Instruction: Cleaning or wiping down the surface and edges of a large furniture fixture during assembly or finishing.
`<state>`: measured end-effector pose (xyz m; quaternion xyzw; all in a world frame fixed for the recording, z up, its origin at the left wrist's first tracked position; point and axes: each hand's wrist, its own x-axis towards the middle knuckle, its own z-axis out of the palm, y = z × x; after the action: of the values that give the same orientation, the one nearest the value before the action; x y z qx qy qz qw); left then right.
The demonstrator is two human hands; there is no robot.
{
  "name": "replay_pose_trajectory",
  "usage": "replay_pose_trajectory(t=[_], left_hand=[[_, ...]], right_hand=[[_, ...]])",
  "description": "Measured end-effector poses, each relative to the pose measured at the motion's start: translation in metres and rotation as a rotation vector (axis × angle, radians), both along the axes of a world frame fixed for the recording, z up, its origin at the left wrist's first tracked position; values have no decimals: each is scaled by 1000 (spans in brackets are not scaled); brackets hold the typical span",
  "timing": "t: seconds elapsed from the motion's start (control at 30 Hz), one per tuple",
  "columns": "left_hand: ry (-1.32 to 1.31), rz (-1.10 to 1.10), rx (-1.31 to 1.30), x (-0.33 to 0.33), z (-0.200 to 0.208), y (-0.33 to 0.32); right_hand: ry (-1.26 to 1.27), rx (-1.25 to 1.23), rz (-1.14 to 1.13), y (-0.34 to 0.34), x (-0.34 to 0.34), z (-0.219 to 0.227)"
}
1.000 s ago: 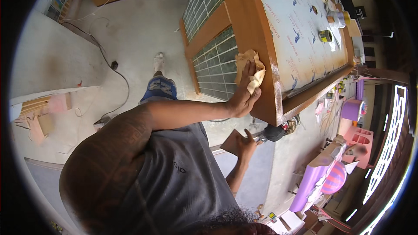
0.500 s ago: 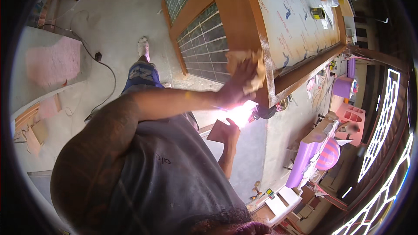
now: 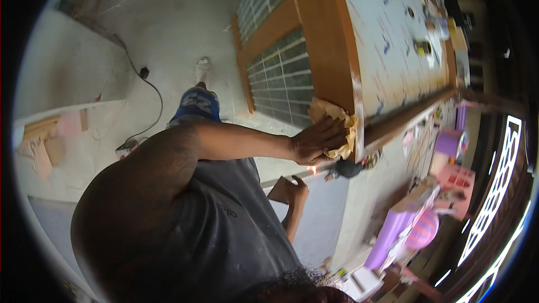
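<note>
My left hand point(image 3: 323, 137) is closed over a crumpled tan rag point(image 3: 320, 109). It presses the rag against the brown wooden frame point(image 3: 328, 39) of a large cabinet-like piece, near the corner. Wire mesh or glass panels point(image 3: 281, 73) fill the side of this piece. Its top is a sheet with protective film point(image 3: 382, 28). Lower down, my right hand point(image 3: 297, 193) holds a flat brown square sheet point(image 3: 279, 191) by its edge, apart from the frame. Whether that sheet is sandpaper or card I cannot tell.
Beyond my hands a person in dark clothes point(image 3: 348, 168) crouches beside a small orange glow point(image 3: 312, 169). An open tin point(image 3: 422, 47) stands on the filmed top. A black cable point(image 3: 157, 92) crosses the floor at left. Purple furniture point(image 3: 387, 235) stands at right.
The bright white flash beyond my hands has faded to a small orange glow. My left hand and the rag have shifted slightly down along the frame. The whole view has shifted.
</note>
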<state>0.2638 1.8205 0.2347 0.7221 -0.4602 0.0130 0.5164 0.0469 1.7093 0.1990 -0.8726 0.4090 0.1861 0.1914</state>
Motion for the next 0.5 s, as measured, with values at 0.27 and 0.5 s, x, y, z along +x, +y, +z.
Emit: replay_pose_trajectory(t=[0.27, 0.5], left_hand=[[144, 737, -682, 211, 65, 48], [8, 918, -740, 425, 80, 149]], right_hand=[[57, -52, 11, -18, -19, -9], [55, 30, 52, -18, -5, -11]])
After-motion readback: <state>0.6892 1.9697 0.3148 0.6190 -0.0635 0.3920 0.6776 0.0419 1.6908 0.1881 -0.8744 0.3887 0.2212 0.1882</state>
